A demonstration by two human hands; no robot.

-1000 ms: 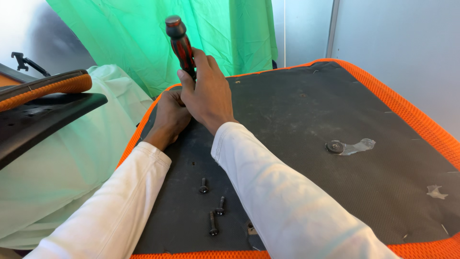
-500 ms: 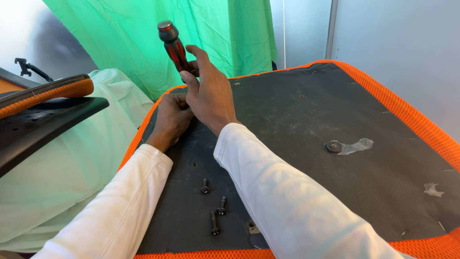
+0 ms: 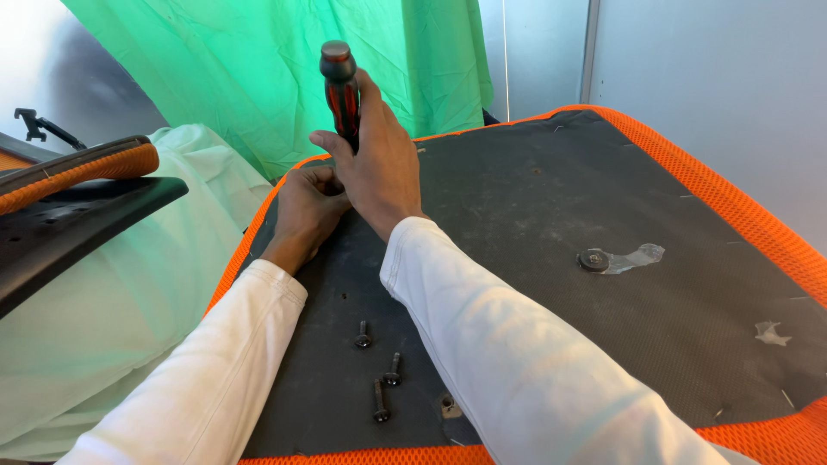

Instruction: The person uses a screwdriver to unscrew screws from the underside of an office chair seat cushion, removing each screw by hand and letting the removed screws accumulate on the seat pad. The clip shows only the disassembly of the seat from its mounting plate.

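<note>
i count three loose bolts: one [image 3: 363, 335], a second [image 3: 394, 370] and a third [image 3: 380, 402], all on the panel [image 3: 534, 224]. one screwdriver [image 3: 341, 90]. two hands, left [image 3: 308, 207] and right [image 3: 379, 164], each in a white sleeve, so two sleeves. one round washer [image 3: 592, 259] with one strip of tape [image 3: 637, 257] beside it. one green cloth [image 3: 258, 77]. one second seat part [image 3: 69, 207] at my left.
</note>
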